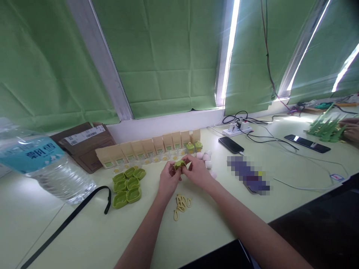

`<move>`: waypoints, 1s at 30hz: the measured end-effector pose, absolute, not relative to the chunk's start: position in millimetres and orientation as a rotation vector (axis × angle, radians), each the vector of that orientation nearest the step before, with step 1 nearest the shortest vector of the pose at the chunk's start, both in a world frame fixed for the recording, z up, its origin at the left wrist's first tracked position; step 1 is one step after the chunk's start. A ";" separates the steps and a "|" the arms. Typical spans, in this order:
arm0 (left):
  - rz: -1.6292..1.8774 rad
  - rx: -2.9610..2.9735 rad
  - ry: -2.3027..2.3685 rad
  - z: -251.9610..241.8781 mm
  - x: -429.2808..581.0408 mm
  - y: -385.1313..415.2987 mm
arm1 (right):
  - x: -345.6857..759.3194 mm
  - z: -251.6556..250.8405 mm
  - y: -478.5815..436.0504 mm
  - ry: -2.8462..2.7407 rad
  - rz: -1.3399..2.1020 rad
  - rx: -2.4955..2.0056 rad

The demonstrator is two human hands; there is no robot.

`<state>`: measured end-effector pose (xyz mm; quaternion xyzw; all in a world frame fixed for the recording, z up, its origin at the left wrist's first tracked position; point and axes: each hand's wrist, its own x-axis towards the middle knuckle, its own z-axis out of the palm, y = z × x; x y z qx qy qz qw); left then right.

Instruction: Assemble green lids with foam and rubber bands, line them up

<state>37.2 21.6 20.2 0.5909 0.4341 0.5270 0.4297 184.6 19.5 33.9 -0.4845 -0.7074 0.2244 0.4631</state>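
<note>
My left hand point(169, 178) and my right hand point(195, 171) meet over the middle of the table, both pinching a small green plastic piece point(180, 163). Fingers cover part of it. To the left lies a cluster of hollow green shells point(133, 183) of a similar colour. Below my hands is a small pile of pale yellow loops point(181, 203). Several white and pink rounded pieces point(208, 163) sit just beyond my right hand, partly hidden by it. Two green pieces with yellow loops on top point(190, 147) stand behind them.
A row of small brown paper packets point(151, 147) with clear fronts runs along the back. At left are a big water bottle point(50, 168), a cardboard box point(84, 145) and a black strap point(81, 205). Phones point(231, 145), cables and a power strip point(237, 130) lie right; another person's hand point(352, 129) is at far right.
</note>
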 end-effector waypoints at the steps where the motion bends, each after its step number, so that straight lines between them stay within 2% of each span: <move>1: 1.316 1.474 1.083 20.0 37.3 21.8 | 184.8 33.8 19.6 -1.738 0.553 -1.193; 30: 1.307 1.472 1.062 25.9 37.9 18.4 | 184.2 34.4 19.8 -1.733 0.586 -1.177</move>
